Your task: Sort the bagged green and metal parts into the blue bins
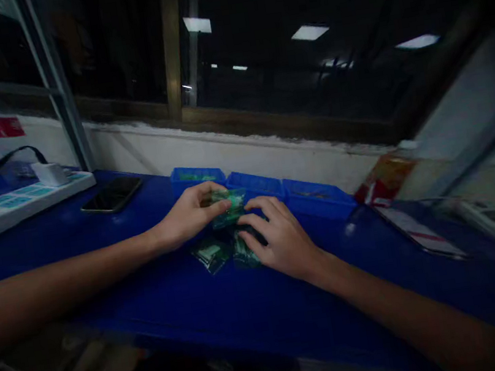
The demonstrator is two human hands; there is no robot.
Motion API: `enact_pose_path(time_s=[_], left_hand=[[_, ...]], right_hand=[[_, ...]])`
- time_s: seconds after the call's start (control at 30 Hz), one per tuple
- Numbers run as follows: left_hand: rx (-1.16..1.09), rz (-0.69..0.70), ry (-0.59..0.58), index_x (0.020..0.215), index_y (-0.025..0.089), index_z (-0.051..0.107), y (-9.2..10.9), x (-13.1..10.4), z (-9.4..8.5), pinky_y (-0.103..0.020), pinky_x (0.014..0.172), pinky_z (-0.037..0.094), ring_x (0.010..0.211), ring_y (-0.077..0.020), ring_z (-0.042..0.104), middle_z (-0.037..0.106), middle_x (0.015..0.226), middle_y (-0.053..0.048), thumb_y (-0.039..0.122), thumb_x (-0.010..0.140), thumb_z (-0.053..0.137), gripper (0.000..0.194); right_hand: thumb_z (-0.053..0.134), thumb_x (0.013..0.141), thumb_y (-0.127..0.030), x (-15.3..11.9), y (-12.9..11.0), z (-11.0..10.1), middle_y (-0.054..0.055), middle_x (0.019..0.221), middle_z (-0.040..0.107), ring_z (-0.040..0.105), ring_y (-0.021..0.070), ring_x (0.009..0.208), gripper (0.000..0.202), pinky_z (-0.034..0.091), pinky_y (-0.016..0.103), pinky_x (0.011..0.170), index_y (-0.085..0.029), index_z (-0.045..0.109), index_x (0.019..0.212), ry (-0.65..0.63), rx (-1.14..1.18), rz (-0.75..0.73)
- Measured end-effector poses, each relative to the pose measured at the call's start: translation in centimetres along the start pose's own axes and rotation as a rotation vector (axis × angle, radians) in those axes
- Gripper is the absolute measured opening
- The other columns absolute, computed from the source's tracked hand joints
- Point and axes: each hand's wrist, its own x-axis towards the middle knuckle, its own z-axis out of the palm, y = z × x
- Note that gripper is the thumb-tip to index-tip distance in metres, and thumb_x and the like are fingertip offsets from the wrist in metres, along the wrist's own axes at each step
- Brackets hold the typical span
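My left hand [191,214] pinches a small clear packet with green contents [230,205] between thumb and fingers, just in front of the blue bins. To its right, my right hand [278,233] has its fingers curved and spread apart, with nothing visibly gripped. Its fingertips are close to the held packet and over another packet [244,253] lying on the blue table [229,312]. A further small packet [211,254] lies flat just left of that one, below my left hand.
Behind my hands stand three blue bins [322,202] against the wall. At the left are a dark phone [112,195], a power strip [22,203] and a bottle [1,126]. On the right lie another phone [417,231] and a red-orange packet [389,180].
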Motion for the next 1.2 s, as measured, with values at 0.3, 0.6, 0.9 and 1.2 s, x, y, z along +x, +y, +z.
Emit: enact_pose_path(time_s=[0.3, 0.6, 0.9, 1.2], left_hand=[[-0.03, -0.031, -0.053, 0.079, 0.015, 0.047, 0.6, -0.1, 0.4, -0.022, 0.062, 0.039, 0.065, -0.0077, 0.048, 0.049, 0.071, 0.004, 0.021, 0.073, 0.06, 0.016], [-0.165, -0.155, -0.159, 0.077, 0.016, 0.046, 0.7, -0.7, 0.7, -0.028, 0.069, 0.046, 0.069, -0.0096, 0.053, 0.053, 0.072, 0.002, 0.021, 0.074, 0.059, 0.014], [-0.19, -0.173, -0.171, 0.076, 0.015, 0.047, 0.5, -1.0, 0.7, -0.026, 0.068, 0.047, 0.065, -0.0078, 0.053, 0.054, 0.067, 0.003, 0.02, 0.075, 0.06, 0.014], [-0.315, -0.207, -0.11, 0.078, 0.015, 0.05, 0.6, -0.6, 0.7, -0.027, 0.07, 0.048, 0.066, -0.0075, 0.053, 0.052, 0.071, 0.003, 0.022, 0.075, 0.06, 0.012]], right_hand=[[0.052, 0.08, -0.033, 0.2, -0.4, 0.3, 0.002, 0.078, 0.054, 0.053, 0.0156, 0.078, 0.016, 0.041, 0.031, 0.07, -0.018, 0.056, 0.073, 0.038, 0.405, 0.38], [0.055, 0.076, -0.041, 0.3, -0.2, 1.1, -0.003, 0.059, 0.047, 0.045, 0.0093, 0.054, 0.026, 0.032, 0.024, 0.049, -0.018, 0.046, 0.068, 0.068, 0.751, 0.68], [0.054, 0.072, -0.028, 0.5, -0.8, 0.9, -0.005, 0.056, 0.043, 0.042, 0.0082, 0.051, 0.014, 0.031, 0.023, 0.047, -0.019, 0.044, 0.068, 0.121, 0.858, 0.717], [0.053, 0.07, -0.02, 0.5, 0.0, 1.3, -0.004, 0.065, 0.049, 0.053, 0.0101, 0.058, 0.015, 0.041, 0.026, 0.057, -0.02, 0.041, 0.08, 0.208, 0.974, 0.724]])
